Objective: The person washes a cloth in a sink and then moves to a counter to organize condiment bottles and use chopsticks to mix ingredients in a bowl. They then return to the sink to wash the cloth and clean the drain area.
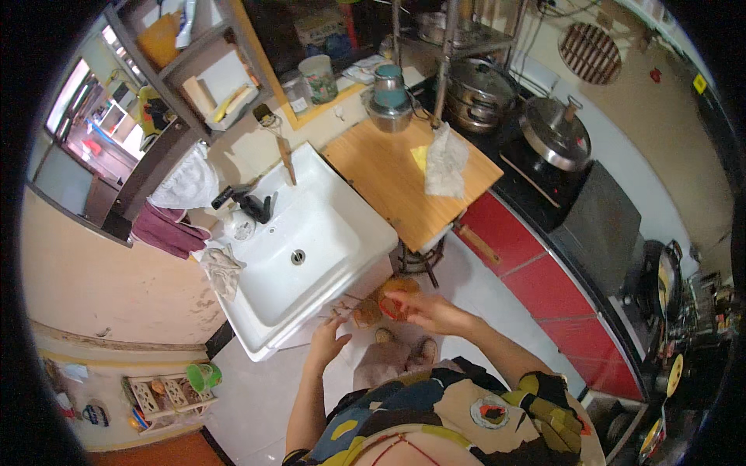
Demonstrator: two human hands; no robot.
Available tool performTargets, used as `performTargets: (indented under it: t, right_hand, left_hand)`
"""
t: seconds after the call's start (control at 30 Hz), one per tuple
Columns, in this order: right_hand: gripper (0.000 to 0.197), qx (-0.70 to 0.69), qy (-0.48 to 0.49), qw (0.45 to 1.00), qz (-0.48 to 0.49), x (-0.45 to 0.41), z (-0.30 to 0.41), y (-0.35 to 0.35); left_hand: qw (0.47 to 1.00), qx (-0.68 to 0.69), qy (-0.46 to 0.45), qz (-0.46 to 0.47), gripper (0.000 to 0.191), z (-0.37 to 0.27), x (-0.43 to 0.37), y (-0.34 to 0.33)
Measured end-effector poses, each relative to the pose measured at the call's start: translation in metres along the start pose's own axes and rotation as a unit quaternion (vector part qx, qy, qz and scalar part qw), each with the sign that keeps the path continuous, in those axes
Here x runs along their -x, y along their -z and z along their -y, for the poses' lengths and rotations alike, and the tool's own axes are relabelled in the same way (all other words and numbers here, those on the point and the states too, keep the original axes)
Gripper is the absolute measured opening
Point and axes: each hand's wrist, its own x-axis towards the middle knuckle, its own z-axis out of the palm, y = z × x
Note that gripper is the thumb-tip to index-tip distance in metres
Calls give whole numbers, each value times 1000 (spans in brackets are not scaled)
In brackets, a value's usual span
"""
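My left hand (329,341) is just below the front edge of a white ceramic sink (361,239). Its thumb stands apart from the fingers, and nothing shows in it. To the right, my right hand (434,311) stretches its fingers leftward, slightly blurred. Its fingertips overlap a red-rimmed orange object (389,307) in the picture; whether they touch is unclear. Beside that lies another orange-brown item (367,314), too blurred to name. Both appear low, near the sink cabinet. The sink basin has a round drain (298,257) and a black faucet (254,207).
A wooden board (379,169) beside the sink bears a grey cloth (446,160) and a small blue-topped appliance (389,87). A knife handle (479,243) juts out below it. Pots (481,93) and a lidded pan (553,134) stand on the black counter above red cabinets (524,256).
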Motion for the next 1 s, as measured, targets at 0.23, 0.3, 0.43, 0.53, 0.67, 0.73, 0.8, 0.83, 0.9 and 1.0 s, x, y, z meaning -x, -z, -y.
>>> performTargets:
  t: [0.23,0.3,0.43,0.53,0.67,0.73,0.8,0.83,0.9,1.0]
  right_hand:
    - [14,62,201,977,-32,51,199,89]
    - [14,82,260,960,-67,78,242,92]
    - [14,49,337,931,-131,79,265,56]
    - [14,34,357,914,-188,72,270,26]
    - [14,28,367,891,-265,62,278,-9]
    - [14,34,365,880,-301,59,282,-22]
    - [15,39,362,871,-331,60,285,-34]
    - [15,44,366,864,-344,63,287,-39]
    - [15,50,370,855,-361,64,289,-50]
    - [15,68,360,846,-388,73,294,-61]
  left_hand:
    - [997,44,-47,38,37,-33,-12,7]
    - [993,38,-90,69,37,-49,-39,3]
    - [985,17,-127,113,36,-46,-67,8]
    - [972,50,-195,125,36,-58,-80,12]
    - [955,64,-223,185,37,-47,-84,12]
    - [939,45,-277,197,37,-44,-86,7]
    - [914,43,-338,219,37,-48,-88,2]
    - [908,44,-350,226,37,-47,-87,-3]
    - [923,63,-297,238,37,-41,-86,-16]
    - [897,25,-341,280,38,-58,-81,-19]
